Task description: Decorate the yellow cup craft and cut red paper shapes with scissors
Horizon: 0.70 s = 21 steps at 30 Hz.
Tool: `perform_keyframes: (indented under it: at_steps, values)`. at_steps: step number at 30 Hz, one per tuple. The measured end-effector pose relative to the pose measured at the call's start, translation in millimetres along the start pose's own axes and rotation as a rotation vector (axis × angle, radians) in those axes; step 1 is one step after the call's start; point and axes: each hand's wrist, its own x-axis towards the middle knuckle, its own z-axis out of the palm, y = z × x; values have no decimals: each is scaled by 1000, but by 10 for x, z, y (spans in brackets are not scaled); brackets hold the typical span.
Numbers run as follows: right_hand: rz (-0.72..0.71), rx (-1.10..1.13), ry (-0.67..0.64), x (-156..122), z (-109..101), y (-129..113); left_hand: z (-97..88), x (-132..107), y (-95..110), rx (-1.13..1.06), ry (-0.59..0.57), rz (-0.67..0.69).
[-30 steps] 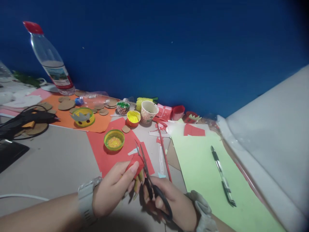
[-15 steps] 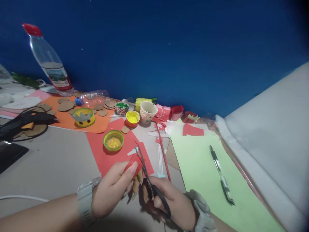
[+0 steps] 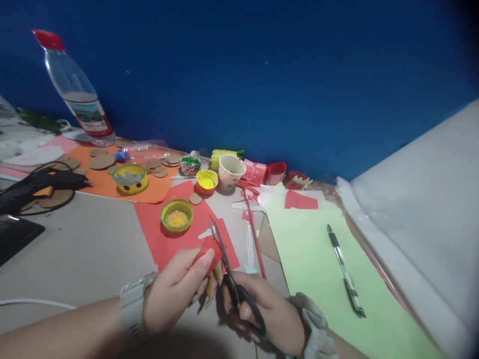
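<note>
My left hand (image 3: 178, 285) pinches a small piece of red paper (image 3: 207, 252) between thumb and fingers. Black-handled scissors (image 3: 232, 284) are gripped in my right hand (image 3: 267, 309), fingers in the loops. Their blades point up and away, slightly parted, along the right edge of the red piece. Beneath lies a larger red sheet (image 3: 149, 227), with a round green-and-yellow dish (image 3: 176, 216) on it. A light blue paper scrap (image 3: 207, 233) rests near the blade tips.
Paint cups, including a yellow one (image 3: 206, 182) and a patterned white cup (image 3: 231, 172), stand near the blue wall. A pen (image 3: 345, 271) lies on green paper (image 3: 299, 254) at right. Leftward are a glue gun (image 3: 56, 182), cardboard discs and a tall water bottle (image 3: 80, 94).
The view has shifted slightly, so the table things sit a little differently in frame. Both hands, the red piece and the scissors keep nearly the same pose.
</note>
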Motion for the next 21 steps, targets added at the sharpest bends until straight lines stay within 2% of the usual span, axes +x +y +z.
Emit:
perform_keyframes:
  at_steps: [5, 21]
  values:
    - [9, 15, 30, -3, 10, -8, 3, 1, -3, -41, 16, 34]
    - [15, -49, 14, -8, -6, -29, -14, -8, -26, -37, 27, 66]
